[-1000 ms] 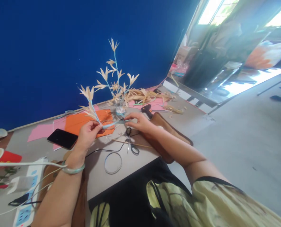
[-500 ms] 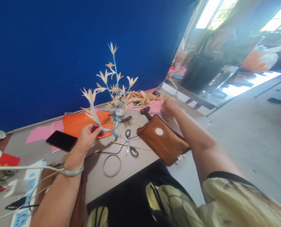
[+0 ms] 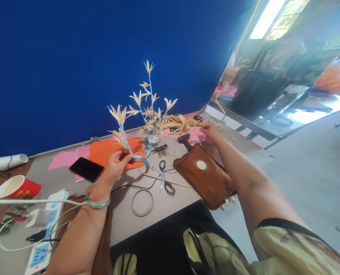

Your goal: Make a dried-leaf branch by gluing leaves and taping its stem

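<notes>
My left hand (image 3: 117, 164) pinches the lower stem of a small sprig of pale dried-husk flowers (image 3: 119, 116). Blue tape (image 3: 143, 159) runs from that stem. Behind it stands a taller branch of similar flowers (image 3: 151, 91) with a blue-wrapped stem, close to a roll of tape (image 3: 153, 140). Over at the right end of the dried husk strips (image 3: 181, 122), my right hand (image 3: 210, 131) has its fingers drawn together; what is between them is too small to make out. A black glue gun (image 3: 185, 140) lies left of that hand.
Black-handled scissors (image 3: 169, 188), a wire ring (image 3: 143, 203) and a thin stick lie mid-table. A brown pouch (image 3: 203, 181) overhangs the right edge. On the left are a phone (image 3: 86, 169), red cup (image 3: 28, 188) and power strip (image 3: 39, 254) with cables. A blue panel (image 3: 67, 68) rises behind.
The whole scene has shifted to the right as my view turned left. My left hand keeps its pinch on the sprig, and my right hand stays by the husk strips.
</notes>
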`<state>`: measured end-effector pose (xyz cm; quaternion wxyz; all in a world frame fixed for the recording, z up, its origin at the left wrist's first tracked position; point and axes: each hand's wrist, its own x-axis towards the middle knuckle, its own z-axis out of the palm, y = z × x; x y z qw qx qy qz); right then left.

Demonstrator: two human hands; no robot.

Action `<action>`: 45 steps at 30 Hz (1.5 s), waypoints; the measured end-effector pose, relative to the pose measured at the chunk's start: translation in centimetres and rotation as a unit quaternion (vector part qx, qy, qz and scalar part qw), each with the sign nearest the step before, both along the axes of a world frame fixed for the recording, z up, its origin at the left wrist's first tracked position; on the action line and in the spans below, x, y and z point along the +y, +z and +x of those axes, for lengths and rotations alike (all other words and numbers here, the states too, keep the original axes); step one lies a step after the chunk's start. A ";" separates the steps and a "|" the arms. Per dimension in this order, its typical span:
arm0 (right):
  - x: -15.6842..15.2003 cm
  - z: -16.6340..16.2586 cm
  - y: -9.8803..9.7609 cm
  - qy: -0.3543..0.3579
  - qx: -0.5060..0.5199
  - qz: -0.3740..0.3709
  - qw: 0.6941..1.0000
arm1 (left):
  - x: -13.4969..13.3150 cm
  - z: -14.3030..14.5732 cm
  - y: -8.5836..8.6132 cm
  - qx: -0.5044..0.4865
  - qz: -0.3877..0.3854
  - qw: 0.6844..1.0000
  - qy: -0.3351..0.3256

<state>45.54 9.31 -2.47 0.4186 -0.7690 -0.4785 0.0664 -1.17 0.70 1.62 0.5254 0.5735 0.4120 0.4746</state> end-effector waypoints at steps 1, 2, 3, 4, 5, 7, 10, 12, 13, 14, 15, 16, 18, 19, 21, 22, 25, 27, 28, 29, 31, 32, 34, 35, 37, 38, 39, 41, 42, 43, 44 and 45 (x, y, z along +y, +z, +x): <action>-0.1 0.0 0.3 -0.007 0.022 0.020 1.000 | 0.0 0.0 0.0 0.001 0.004 1.000 -0.003; -0.1 0.0 0.6 -0.016 0.045 0.042 0.998 | 0.0 0.0 0.0 0.001 0.007 1.000 -0.005; -0.2 0.0 1.0 -0.024 0.069 0.064 0.995 | -0.1 0.1 0.0 0.000 0.010 1.000 -0.007; -0.2 0.1 1.4 -0.029 0.092 0.085 0.992 | -0.1 0.1 0.0 -0.002 0.012 1.000 -0.010; -0.3 0.1 1.8 -0.032 0.114 0.102 0.988 | -0.2 0.1 0.0 -0.004 0.014 1.000 -0.013; -0.4 0.3 2.5 -0.029 0.155 0.124 0.980 | -0.3 0.2 0.1 -0.008 0.020 1.000 -0.015; -0.6 0.4 3.2 -0.009 0.203 0.129 0.971 | -0.4 0.2 0.1 -0.007 0.027 1.000 -0.013; -0.9 0.3 3.4 0.005 0.222 0.124 0.967 | -0.4 0.2 0.1 0.001 0.025 1.000 -0.014; -1.0 0.2 3.5 0.010 0.228 0.121 0.966 | -0.4 0.1 0.1 0.005 0.025 1.000 -0.015; -1.1 0.1 3.6 0.014 0.231 0.118 0.966 | -0.4 0.1 0.1 0.008 0.027 0.999 -0.015; -1.1 -0.1 3.6 0.018 0.233 0.117 0.965 | -0.4 0.1 0.1 0.011 0.030 0.999 -0.015; -1.1 -0.2 3.7 0.021 0.233 0.116 0.965 | -0.3 0.1 0.0 0.011 0.032 0.999 -0.015; -1.0 -0.6 3.9 0.031 0.230 0.112 0.966 | -0.3 0.2 -0.1 0.006 0.032 0.999 -0.014; -0.9 -0.7 4.0 0.037 0.228 0.109 0.967 | -0.2 0.2 -0.1 0.004 0.028 0.999 -0.014; -0.7 -1.1 4.4 0.048 0.223 0.100 0.968 | -0.2 0.2 -0.1 0.000 0.017 1.000 -0.015; -0.6 -1.3 4.6 0.052 0.222 0.096 0.969 | -0.2 0.2 0.0 -0.002 0.011 1.000 -0.015; -0.4 -2.1 5.2 0.067 0.202 0.096 0.972 | -0.3 0.1 0.1 -0.005 -0.005 1.000 -0.011; -0.5 -2.7 5.6 0.071 0.158 0.105 0.979 | -0.2 0.1 0.1 -0.009 -0.012 1.000 -0.007; -0.7 -3.0 5.8 0.067 0.134 0.109 0.983 | -0.2 0.1 0.1 -0.013 -0.015 1.000 -0.005; -0.8 -3.3 6.0 0.057 0.113 0.112 0.986 | -0.2 0.1 0.1 -0.016 -0.019 1.000 -0.004; -1.1 -3.8 6.2 0.037 0.084 0.117 0.989 | -0.2 0.1 0.0 -0.023 -0.029 0.999 -0.001; -1.3 -4.0 6.3 0.029 0.071 0.119 0.990 | -0.1 0.2 0.0 -0.027 -0.034 0.999 0.000; -1.6 -4.5 6.5 0.025 0.041 0.122 0.991 | -0.1 0.2 -0.1 -0.033 -0.043 0.998 0.006; -1.7 -4.9 6.6 0.029 0.034 0.124 0.991 | -0.1 0.2 -0.1 -0.036 -0.047 0.998 0.009; -2.2 -5.9 6.8 0.052 0.054 0.129 0.989 | -0.1 0.2 0.0 -0.038 -0.050 0.998 0.012; -2.5 -6.7 7.0 0.075 0.083 0.132 0.985 | -0.1 0.1 0.0 -0.038 -0.050 0.998 0.012; -3.0 -7.6 7.1 0.108 0.120 0.132 0.978 | -0.2 0.1 0.0 -0.038 -0.049 0.998 0.010; -4.3 -9.9 7.5 0.194 0.204 0.111 0.953 | -0.2 0.1 0.1 -0.038 -0.045 0.998 0.004; -5.1 -11.1 7.7 0.230 0.249 0.087 0.937 | -0.3 0.1 0.1 -0.037 -0.044 0.998 0.000; -6.0 -12.5 7.9 0.262 0.289 0.056 0.919 | -0.3 0.1 0.2 -0.035 -0.042 0.998 -0.003; -7.0 -13.8 8.1 0.289 0.315 0.028 0.904 | -0.3 0.1 0.2 -0.032 -0.040 0.999 -0.007; -7.9 -15.2 8.3 0.315 0.332 0.016 0.889 | -0.4 0.1 0.2 -0.029 -0.036 0.999 -0.010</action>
